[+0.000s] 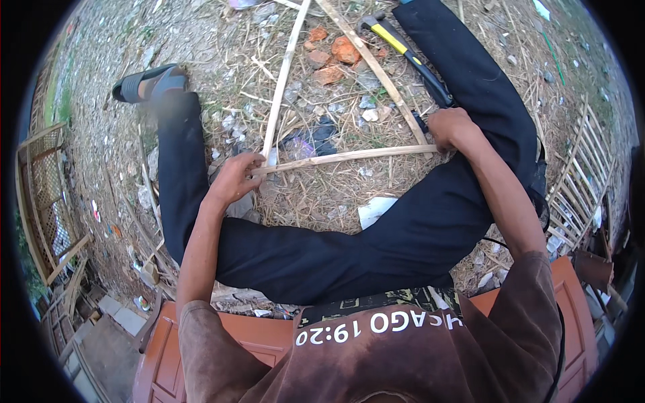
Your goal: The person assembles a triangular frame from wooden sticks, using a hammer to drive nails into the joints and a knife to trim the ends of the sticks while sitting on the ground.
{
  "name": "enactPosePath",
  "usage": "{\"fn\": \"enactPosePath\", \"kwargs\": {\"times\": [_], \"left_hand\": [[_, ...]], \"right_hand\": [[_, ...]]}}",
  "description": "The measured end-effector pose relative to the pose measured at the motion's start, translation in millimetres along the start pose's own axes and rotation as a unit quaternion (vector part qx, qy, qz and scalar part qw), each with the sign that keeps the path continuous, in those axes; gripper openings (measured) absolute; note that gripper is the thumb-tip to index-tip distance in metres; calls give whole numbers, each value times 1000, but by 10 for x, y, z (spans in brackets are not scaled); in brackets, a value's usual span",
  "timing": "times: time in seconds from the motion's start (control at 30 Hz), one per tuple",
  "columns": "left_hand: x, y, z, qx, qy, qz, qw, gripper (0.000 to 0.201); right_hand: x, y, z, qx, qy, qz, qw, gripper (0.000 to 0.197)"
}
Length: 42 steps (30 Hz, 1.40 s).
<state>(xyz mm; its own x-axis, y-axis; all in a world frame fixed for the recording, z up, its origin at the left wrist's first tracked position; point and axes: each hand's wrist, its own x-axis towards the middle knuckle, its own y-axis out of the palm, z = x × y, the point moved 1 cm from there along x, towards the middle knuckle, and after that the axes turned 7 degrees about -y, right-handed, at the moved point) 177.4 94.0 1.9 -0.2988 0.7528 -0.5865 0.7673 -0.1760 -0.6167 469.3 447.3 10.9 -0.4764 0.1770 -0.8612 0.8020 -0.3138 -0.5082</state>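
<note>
A thin wooden strip (349,158) lies crosswise in front of me, its two ends at my hands. The fingers of my left hand (234,180) are closed on its left end, where it meets a second strip (281,87) running away from me. My right hand (453,129) is closed at its right end, beside the near end of a third strip (379,74); the fingertips there are partly hidden. The strips together outline a frame on the ground. A hammer (410,54) with a yellow and black handle lies just beyond my right hand, between the third strip and my right leg.
Orange brick pieces (344,50) and stones lie inside the frame on dry grass. My legs (430,201) spread around it. A white scrap (376,211) lies near my thigh. Slatted wood (581,174) stands at right, a lattice panel (50,201) at left. Behind me is a reddish-brown panelled board (164,356).
</note>
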Motion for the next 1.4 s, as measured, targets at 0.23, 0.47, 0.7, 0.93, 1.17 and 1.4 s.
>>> {"fn": "enactPosePath", "kwargs": {"times": [0.23, 0.47, 0.7, 0.93, 1.17, 1.4], "left_hand": [[-68, 59, -31, 72, 40, -56, 995, 33], [-4, 18, -31, 108, 116, -82, 984, 17], [-110, 11, 103, 109, 130, -106, 980, 15], [-36, 87, 118, 87, 148, -145, 974, 17], [-57, 70, -63, 111, 89, -142, 980, 16], [-233, -100, -74, 116, 151, -190, 963, 20]], "right_hand": [[-11, -217, 45, 3, -71, -30, 997, 32], [-482, 70, 54, 86, -138, -282, 946, 25], [-1852, 361, 40, 334, -263, -367, 828, 36], [-2436, 1126, 547, 630, -239, -267, 689, 32], [-2236, 1680, 1085, 628, -250, -226, 702, 34], [-2474, 2039, 667, 644, -160, -180, 726, 31]]}}
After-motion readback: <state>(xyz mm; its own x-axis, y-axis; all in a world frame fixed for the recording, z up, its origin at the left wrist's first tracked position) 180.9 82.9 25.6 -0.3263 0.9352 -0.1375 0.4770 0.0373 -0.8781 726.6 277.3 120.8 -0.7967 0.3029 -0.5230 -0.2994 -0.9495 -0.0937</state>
